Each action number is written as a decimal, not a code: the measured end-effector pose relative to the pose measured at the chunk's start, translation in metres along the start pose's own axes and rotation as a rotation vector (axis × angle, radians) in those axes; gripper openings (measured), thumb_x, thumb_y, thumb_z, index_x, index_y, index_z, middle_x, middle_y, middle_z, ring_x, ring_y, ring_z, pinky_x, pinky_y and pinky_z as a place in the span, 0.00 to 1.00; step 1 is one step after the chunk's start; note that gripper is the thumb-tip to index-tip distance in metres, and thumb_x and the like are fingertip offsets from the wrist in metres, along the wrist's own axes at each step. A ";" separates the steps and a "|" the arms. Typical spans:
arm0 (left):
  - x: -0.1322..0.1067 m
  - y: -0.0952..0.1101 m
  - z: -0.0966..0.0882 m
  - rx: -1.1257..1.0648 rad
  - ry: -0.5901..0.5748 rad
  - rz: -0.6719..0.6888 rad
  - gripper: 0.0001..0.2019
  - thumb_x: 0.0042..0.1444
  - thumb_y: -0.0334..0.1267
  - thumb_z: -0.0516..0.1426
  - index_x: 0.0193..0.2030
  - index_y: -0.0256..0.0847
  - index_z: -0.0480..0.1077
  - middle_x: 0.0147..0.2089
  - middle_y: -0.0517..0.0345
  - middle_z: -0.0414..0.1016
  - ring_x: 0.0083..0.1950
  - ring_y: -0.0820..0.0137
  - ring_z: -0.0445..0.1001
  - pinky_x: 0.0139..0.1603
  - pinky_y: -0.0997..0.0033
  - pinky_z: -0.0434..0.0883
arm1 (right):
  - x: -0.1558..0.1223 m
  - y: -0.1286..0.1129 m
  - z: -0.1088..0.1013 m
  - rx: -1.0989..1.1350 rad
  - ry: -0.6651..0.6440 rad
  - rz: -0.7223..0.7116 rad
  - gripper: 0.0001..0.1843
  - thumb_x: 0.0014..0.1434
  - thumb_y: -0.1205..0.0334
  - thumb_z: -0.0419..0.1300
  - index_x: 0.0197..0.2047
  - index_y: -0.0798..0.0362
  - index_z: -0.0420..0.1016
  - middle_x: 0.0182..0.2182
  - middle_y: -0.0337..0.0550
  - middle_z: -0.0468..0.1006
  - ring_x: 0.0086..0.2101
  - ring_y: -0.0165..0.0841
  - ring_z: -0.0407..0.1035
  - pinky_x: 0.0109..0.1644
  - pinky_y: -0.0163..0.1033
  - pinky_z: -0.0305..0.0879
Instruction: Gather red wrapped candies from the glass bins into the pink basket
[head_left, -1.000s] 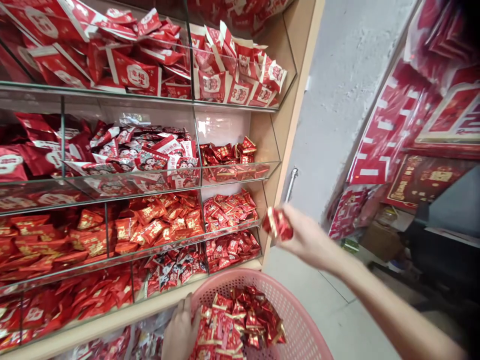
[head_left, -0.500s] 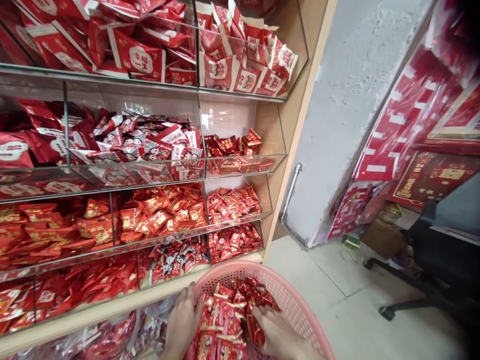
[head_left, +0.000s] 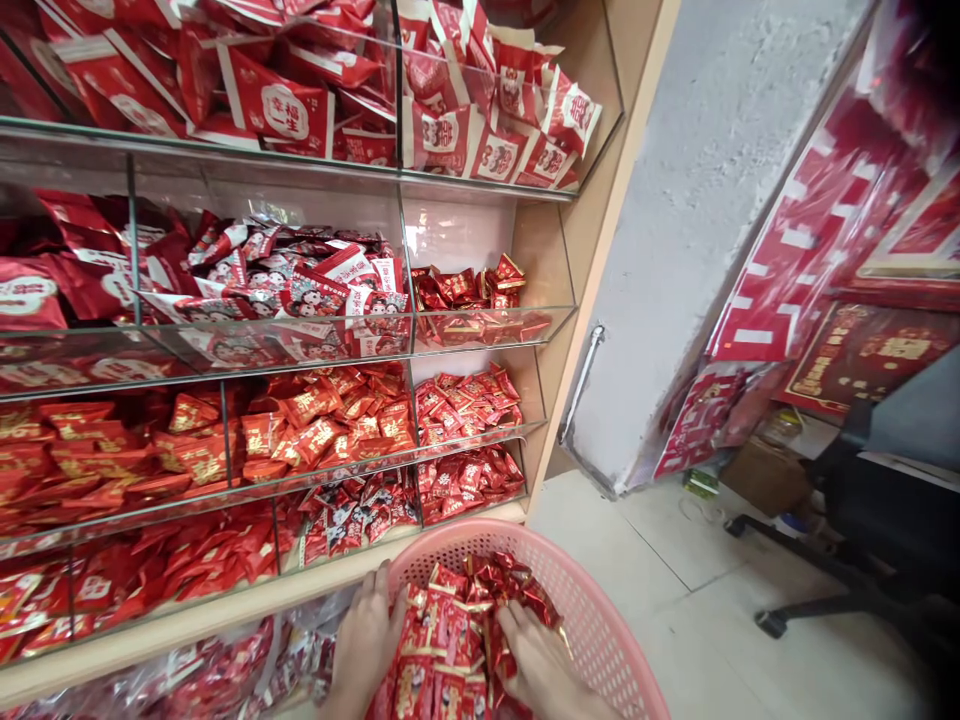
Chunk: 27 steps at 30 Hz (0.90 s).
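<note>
A pink perforated plastic basket (head_left: 592,610) sits at the bottom of the view, heaped with red foil-wrapped candies (head_left: 465,625). My left hand (head_left: 364,645) rests on the basket's left rim, fingers curled over the edge beside the candy pile. My right hand (head_left: 536,665) is down inside the basket, fingers bent into the candies and closed round some of them. Right above the basket stands a wood-edged display shelf (head_left: 585,300) with glass bins of red wrapped sweets.
Glass bins hold red candy packets on several tiers; the small middle-right bin (head_left: 469,300) is only part full. A grey concrete pillar (head_left: 697,200) stands to the right, red decorations (head_left: 817,260) hang beyond it, and a black chair base (head_left: 825,600) sits on the tiled floor.
A second ago my right hand was raised by the shelf holding a red candy; it has since dropped into the basket and now digs among the candies. The left hand stayed on the rim.
</note>
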<state>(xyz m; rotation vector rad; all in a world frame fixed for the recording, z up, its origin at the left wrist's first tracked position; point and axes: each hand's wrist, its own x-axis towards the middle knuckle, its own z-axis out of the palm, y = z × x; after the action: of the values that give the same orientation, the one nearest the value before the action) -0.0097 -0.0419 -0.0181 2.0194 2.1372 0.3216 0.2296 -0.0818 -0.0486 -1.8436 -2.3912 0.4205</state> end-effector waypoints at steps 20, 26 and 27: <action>-0.002 0.002 -0.003 0.003 -0.026 -0.025 0.26 0.58 0.45 0.39 0.60 0.34 0.52 0.60 0.45 0.60 0.58 0.63 0.62 0.53 0.67 0.62 | 0.022 -0.018 -0.006 -0.148 -0.036 -0.019 0.36 0.36 0.56 0.68 0.50 0.55 0.64 0.50 0.56 0.65 0.49 0.50 0.60 0.47 0.51 0.61; -0.001 0.001 0.000 0.018 -0.028 -0.026 0.26 0.57 0.45 0.39 0.60 0.33 0.52 0.60 0.47 0.59 0.59 0.65 0.61 0.54 0.68 0.61 | 0.023 -0.014 0.001 -0.081 -0.028 -0.009 0.42 0.31 0.57 0.71 0.51 0.54 0.64 0.48 0.56 0.66 0.48 0.50 0.61 0.45 0.52 0.63; -0.001 0.001 0.000 0.018 -0.023 -0.023 0.26 0.57 0.46 0.39 0.60 0.34 0.52 0.60 0.47 0.59 0.59 0.65 0.61 0.55 0.68 0.61 | 0.022 -0.013 -0.001 -0.076 -0.045 -0.007 0.45 0.29 0.57 0.71 0.52 0.54 0.62 0.49 0.56 0.66 0.48 0.50 0.62 0.45 0.52 0.63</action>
<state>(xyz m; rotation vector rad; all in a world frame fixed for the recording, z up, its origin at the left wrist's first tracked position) -0.0089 -0.0424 -0.0181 1.9959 2.1556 0.2750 0.2116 -0.0632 -0.0458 -1.8756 -2.4753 0.3793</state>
